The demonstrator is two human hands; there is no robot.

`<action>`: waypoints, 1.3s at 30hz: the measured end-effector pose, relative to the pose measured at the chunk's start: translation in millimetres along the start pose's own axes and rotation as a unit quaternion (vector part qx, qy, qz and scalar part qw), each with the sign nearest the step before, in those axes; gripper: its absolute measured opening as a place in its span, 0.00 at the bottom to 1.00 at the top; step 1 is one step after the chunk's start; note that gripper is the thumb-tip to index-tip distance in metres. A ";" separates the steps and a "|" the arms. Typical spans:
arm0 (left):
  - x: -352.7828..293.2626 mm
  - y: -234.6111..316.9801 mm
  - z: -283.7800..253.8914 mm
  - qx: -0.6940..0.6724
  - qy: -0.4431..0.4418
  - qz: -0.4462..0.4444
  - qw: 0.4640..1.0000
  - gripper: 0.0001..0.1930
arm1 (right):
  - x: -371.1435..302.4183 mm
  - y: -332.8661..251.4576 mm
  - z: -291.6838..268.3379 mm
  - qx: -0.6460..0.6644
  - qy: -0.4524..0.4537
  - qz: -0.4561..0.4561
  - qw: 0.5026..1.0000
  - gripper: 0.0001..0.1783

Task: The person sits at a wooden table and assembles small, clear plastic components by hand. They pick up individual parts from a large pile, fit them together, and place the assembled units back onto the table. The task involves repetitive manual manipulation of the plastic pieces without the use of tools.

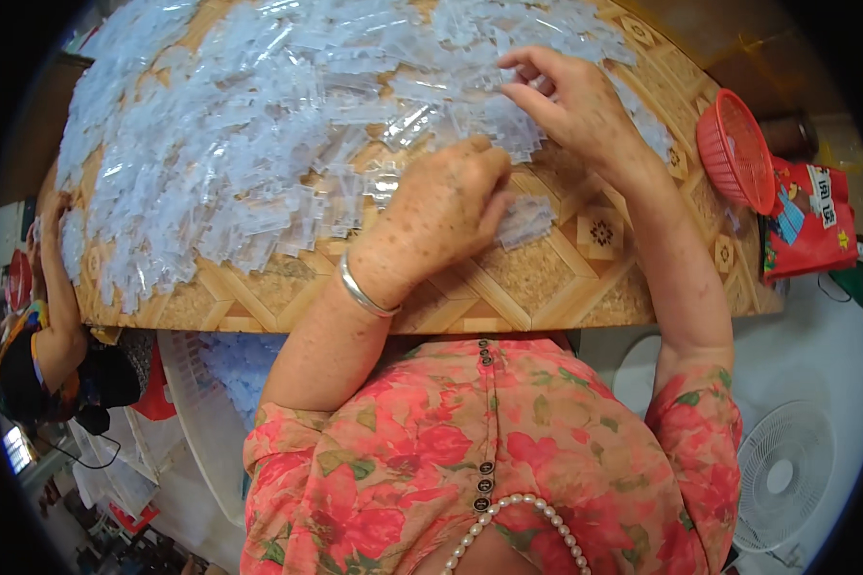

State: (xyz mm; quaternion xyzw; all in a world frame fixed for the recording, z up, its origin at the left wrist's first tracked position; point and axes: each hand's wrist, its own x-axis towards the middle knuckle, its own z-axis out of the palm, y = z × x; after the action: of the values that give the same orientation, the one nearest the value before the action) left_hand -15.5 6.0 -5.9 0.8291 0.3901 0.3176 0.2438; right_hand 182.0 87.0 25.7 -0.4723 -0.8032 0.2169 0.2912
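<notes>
Many small clear, bluish plastic pieces (249, 125), flat and oblong, lie heaped over the far and left parts of the patterned table. My left hand (446, 201), a silver bangle (360, 287) at its wrist, rests low at the heap's near edge. Its fingers are curled closed, and whatever they grip is hidden beneath the hand. Farther right, my right hand (580, 110) hovers over the pieces, thumb and forefinger apart with nothing visible between them. A small separate pile of the plastic pieces (527, 222) lies just right of my left hand.
A red plastic basket (735, 151) stands tilted at the table's right edge, beside a red printed bag (808, 218). Below left is a pale tub (201, 412) holding more bluish pieces. Another person's arm (59, 287) reaches the table's left end. A white fan (781, 474) stands lower right.
</notes>
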 end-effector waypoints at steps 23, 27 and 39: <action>-1.2 3.2 9.7 0.015 -0.047 0.004 0.999 0.13 | 68.5 -60.6 71.8 -0.122 -0.048 -0.111 0.985 0.18; -1.4 7.0 4.2 0.002 -0.059 0.010 0.998 0.12 | 84.6 -62.9 80.1 -0.189 -0.070 -0.104 0.974 0.18; -3.7 6.4 9.3 0.022 -0.055 0.014 0.998 0.12 | 93.2 -29.1 75.7 0.134 -0.082 0.018 0.987 0.18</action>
State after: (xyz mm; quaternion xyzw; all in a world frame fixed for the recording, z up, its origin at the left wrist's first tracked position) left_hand -7.5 -2.1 -9.3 0.8560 0.3710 0.2661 0.2426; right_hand 76.8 150.5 12.6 -0.4240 -0.7796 0.3658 0.2806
